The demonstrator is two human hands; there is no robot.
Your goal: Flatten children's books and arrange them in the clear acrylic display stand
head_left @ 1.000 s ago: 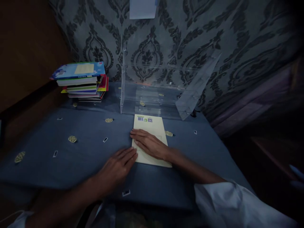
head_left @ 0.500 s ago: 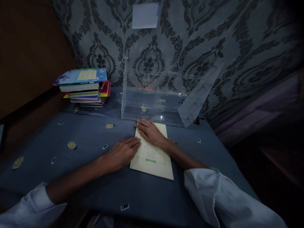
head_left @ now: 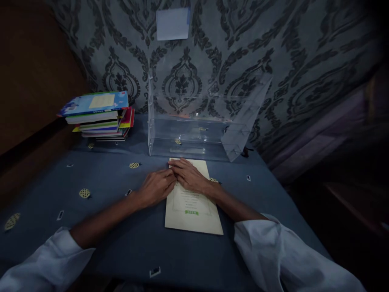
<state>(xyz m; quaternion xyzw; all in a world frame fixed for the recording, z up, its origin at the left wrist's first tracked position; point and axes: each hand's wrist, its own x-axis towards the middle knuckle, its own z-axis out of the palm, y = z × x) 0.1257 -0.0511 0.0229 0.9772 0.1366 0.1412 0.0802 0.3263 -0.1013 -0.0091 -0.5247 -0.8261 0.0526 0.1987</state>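
Observation:
A thin cream-coloured booklet (head_left: 193, 224) lies flat on the table, with small printed text and a green banner that appear upside down from here. My right hand (head_left: 189, 175) rests on its upper part, palm down and fingers stretched toward the upper left. At the booklet's left edge is my left hand (head_left: 156, 187), its fingers slightly bent and the tips meeting the fingers of my right hand. Neither hand visibly grasps anything. Both palms and the left thumb are hidden.
A clear acrylic rack (head_left: 187, 148) stands just behind the booklet, against the patterned wall. To the left is a stack of books (head_left: 100, 117) with a blue one on top. The table has a blue patterned cloth (head_left: 121, 239). A white box (head_left: 172, 24) is on the wall.
My left hand has moved slightly up along the booklet's edge until its fingertips meet my right hand. The right hand stays on the booklet. The camera view has shifted a little.

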